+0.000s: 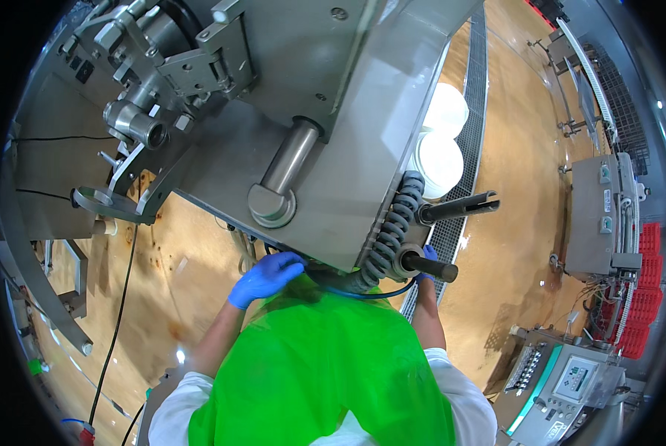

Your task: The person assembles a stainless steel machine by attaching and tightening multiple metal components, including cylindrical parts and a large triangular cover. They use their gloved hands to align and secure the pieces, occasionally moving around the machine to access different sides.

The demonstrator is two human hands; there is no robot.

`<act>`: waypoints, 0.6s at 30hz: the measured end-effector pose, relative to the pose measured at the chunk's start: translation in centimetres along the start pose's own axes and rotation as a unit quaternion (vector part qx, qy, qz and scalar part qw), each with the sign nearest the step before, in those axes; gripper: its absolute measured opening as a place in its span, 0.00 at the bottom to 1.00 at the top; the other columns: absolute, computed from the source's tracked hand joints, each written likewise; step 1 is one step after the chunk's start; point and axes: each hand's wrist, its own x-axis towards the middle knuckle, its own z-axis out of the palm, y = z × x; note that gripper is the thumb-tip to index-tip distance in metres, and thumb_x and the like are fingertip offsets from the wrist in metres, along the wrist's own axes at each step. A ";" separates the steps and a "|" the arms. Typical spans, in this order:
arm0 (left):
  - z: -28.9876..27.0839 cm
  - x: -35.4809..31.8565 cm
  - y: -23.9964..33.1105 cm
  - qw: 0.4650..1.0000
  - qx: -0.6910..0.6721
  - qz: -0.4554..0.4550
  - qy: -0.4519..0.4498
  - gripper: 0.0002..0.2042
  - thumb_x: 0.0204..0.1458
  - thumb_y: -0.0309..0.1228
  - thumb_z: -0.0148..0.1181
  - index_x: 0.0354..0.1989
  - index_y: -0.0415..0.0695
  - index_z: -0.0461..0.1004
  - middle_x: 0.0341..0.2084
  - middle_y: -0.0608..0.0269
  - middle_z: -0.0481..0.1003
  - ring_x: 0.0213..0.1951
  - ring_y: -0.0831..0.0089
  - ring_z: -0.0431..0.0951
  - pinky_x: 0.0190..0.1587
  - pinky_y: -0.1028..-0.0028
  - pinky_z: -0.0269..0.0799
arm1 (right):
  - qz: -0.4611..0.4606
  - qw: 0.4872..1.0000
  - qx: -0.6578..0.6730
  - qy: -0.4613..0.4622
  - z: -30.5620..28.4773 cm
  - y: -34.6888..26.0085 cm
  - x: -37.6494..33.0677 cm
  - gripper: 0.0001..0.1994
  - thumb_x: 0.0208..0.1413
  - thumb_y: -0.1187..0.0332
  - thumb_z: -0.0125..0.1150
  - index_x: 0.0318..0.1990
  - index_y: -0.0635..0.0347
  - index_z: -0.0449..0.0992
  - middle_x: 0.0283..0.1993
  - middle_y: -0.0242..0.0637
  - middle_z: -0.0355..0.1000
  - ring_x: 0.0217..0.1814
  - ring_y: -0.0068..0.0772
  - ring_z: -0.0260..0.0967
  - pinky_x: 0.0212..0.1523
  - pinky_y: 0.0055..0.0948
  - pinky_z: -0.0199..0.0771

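Observation:
In a blue glove, my left hand [268,278] is at the near lower edge of a large grey metal machine [370,111]. Its fingers point right along that edge, look stretched out, and grip nothing I can see. My right hand [427,260], also gloved in blue, reaches along the machine's right side. A dark metal shaft [431,266] and its collar hide most of that hand, so its fingers cannot be made out. Between the hands a coiled grey hose [394,232] runs up the machine's side, and a blue tube [374,295] curves below it.
A slotted metal shaft [463,207] juts out to the right. White round tubs [438,162] stand beside the floor grate [473,97]. Brackets and a roller mechanism [154,82] fill the upper left. A control cabinet [556,386] stands at lower right, near red crates [649,260]. A black cable [117,320] hangs left.

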 end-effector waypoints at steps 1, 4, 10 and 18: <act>-0.4 -0.2 -0.4 1.000 0.016 -0.016 0.004 0.15 0.58 0.36 0.53 0.46 0.37 0.74 0.39 0.55 0.77 0.42 0.70 0.76 0.48 0.71 0.69 | -0.006 1.000 -0.016 -0.008 -0.3 1.7 -0.1 0.08 0.45 0.64 0.59 0.26 0.58 0.70 0.26 0.45 0.68 0.32 0.50 0.68 0.32 0.42 0.67; -1.4 -0.4 -1.9 0.998 0.055 -0.021 0.034 0.15 0.57 0.37 0.53 0.44 0.38 0.74 0.38 0.53 0.77 0.41 0.66 0.76 0.47 0.69 0.69 | -0.008 0.998 -0.054 -0.020 -1.8 8.1 -0.7 0.08 0.45 0.64 0.59 0.30 0.58 0.71 0.27 0.45 0.69 0.34 0.50 0.68 0.33 0.42 0.68; -2.1 -0.7 -11.8 0.991 0.117 -0.031 0.064 0.16 0.54 0.40 0.51 0.41 0.41 0.77 0.41 0.48 0.76 0.43 0.54 0.76 0.47 0.63 0.70 | 0.018 0.997 -0.039 -0.057 -0.4 5.9 0.6 0.08 0.49 0.62 0.56 0.33 0.55 0.73 0.29 0.41 0.71 0.35 0.47 0.70 0.34 0.40 0.70; -2.7 -17.6 -38.7 0.877 0.446 -0.117 -0.138 0.17 0.55 0.44 0.49 0.25 0.45 0.75 0.21 0.59 0.76 0.25 0.68 0.75 0.29 0.66 0.70 | 0.384 0.865 0.306 -0.107 -2.2 3.5 -4.3 0.09 0.55 0.59 0.53 0.34 0.52 0.74 0.30 0.36 0.72 0.35 0.42 0.71 0.35 0.39 0.73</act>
